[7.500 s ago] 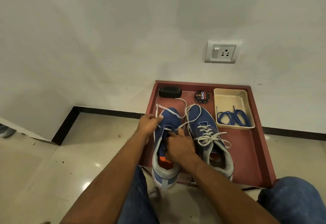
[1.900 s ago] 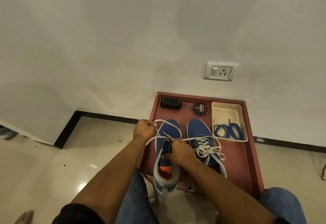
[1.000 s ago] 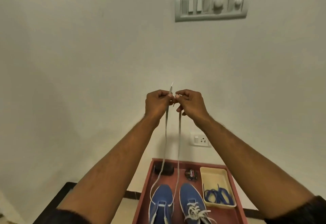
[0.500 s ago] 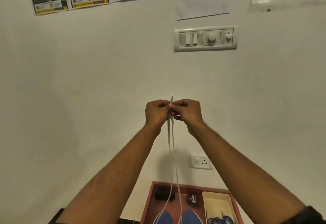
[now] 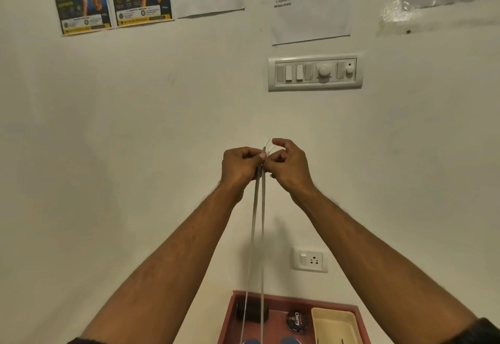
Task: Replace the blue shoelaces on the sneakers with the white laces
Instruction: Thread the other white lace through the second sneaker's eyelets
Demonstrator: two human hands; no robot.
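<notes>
I hold both ends of the white lace point(image 5: 258, 222) up at chest height in front of the wall. My left hand point(image 5: 239, 165) grips the two strands together just below their tips. My right hand point(image 5: 290, 166) is right beside it, pinching the lace near the tips with the index finger lifted off. The two strands hang straight down to the blue sneakers, of which only the left toe point(image 5: 250, 341) and the right toe point(image 5: 289, 340) show at the bottom edge.
The sneakers stand in a red tray point(image 5: 226, 319) on the floor against the wall. In it are a black brush point(image 5: 251, 312), a polish tin point(image 5: 296, 322) and a cream tray point(image 5: 334, 323). A wall socket point(image 5: 311, 259), a switch panel point(image 5: 315, 73) and posters are on the wall.
My view has tilted further up the wall. My hands stay together on the lace ends, and my right index finger has lifted off the tips.
</notes>
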